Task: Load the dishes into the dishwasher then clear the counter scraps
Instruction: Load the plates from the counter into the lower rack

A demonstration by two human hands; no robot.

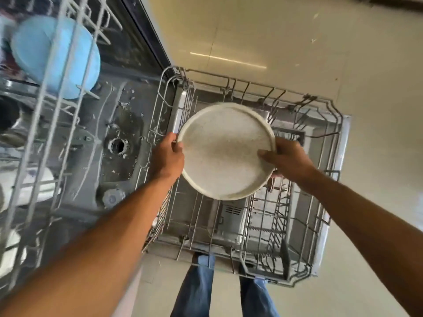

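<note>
From the head view, we hold a white plate (225,151) mid-frame over the pulled-out lower rack (329,197). Our left hand (167,156) and right hand (287,157) grip opposite rims, fingertips hidden underneath. A blue bowl (57,56) blurs upper left.

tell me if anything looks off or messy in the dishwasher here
The dishwasher tub floor is littered with pale specks and debris around the round filter opening. Otherwise nothing stands out: both hands hold the white plate level over the pulled-out lower rack.
</note>
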